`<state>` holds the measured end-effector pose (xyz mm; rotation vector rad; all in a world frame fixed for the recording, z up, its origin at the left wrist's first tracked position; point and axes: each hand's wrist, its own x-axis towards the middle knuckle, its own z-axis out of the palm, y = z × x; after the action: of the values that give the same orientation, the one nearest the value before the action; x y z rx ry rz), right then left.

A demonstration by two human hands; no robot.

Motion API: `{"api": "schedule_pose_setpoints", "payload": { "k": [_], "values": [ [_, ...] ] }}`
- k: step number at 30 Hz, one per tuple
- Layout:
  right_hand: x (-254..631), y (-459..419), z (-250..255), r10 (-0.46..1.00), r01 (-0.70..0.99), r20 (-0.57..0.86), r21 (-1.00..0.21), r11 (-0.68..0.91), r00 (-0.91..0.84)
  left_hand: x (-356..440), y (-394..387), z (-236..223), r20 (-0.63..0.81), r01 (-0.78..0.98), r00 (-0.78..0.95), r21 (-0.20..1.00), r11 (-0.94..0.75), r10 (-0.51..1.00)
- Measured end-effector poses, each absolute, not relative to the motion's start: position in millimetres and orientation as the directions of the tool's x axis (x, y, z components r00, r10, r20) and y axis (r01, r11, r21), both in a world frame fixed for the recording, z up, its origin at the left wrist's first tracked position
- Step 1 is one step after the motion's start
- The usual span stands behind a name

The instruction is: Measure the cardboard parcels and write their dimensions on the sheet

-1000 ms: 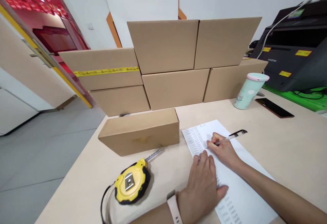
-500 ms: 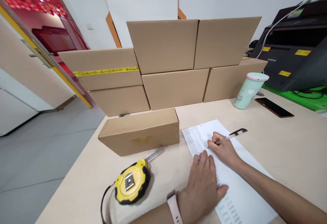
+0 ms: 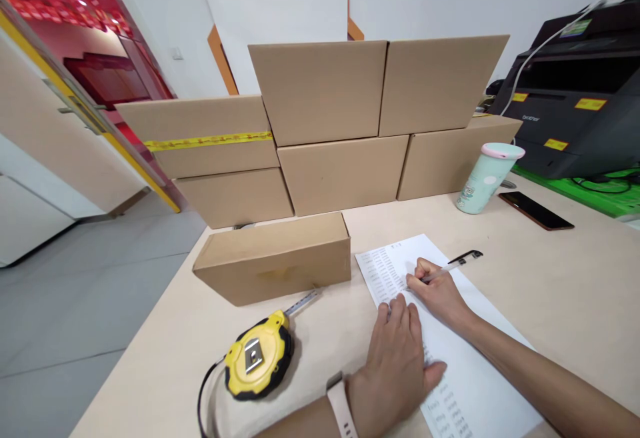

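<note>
My right hand (image 3: 437, 291) grips a pen (image 3: 453, 265) with its tip on a printed white sheet (image 3: 480, 358) of number columns. My left hand (image 3: 397, 365) lies flat, fingers stretched out, pressing on the left edge of that sheet; a pale wristband sits on the wrist. A yellow and black tape measure (image 3: 257, 356) lies to the left of my left hand, its blade slightly out. A small closed cardboard box (image 3: 273, 258) lies just beyond the tape measure.
Several larger cardboard boxes (image 3: 320, 91) are stacked like a wall at the back of the beige table (image 3: 575, 278). A mint cup with a pink lid (image 3: 487, 178), a dark phone (image 3: 535, 210) and a black printer (image 3: 575, 91) stand at the right. The table's left edge drops to a grey floor.
Almost nothing differs; the pen hand has shifted a hair to the right on the sheet, and the left hand stays put.
</note>
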<state>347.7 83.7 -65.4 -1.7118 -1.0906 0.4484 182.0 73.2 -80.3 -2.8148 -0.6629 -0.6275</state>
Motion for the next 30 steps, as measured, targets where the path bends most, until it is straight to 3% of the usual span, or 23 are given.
{"api": "schedule_pose_setpoints", "payload": {
  "k": [30],
  "values": [
    [353.9, 83.6, -72.1, 0.803, 0.461, 0.211, -0.883, -0.087, 0.557, 183.7, 74.3, -81.6, 0.451, 0.456, 0.808, -0.073, -0.887, 0.379]
  ]
}}
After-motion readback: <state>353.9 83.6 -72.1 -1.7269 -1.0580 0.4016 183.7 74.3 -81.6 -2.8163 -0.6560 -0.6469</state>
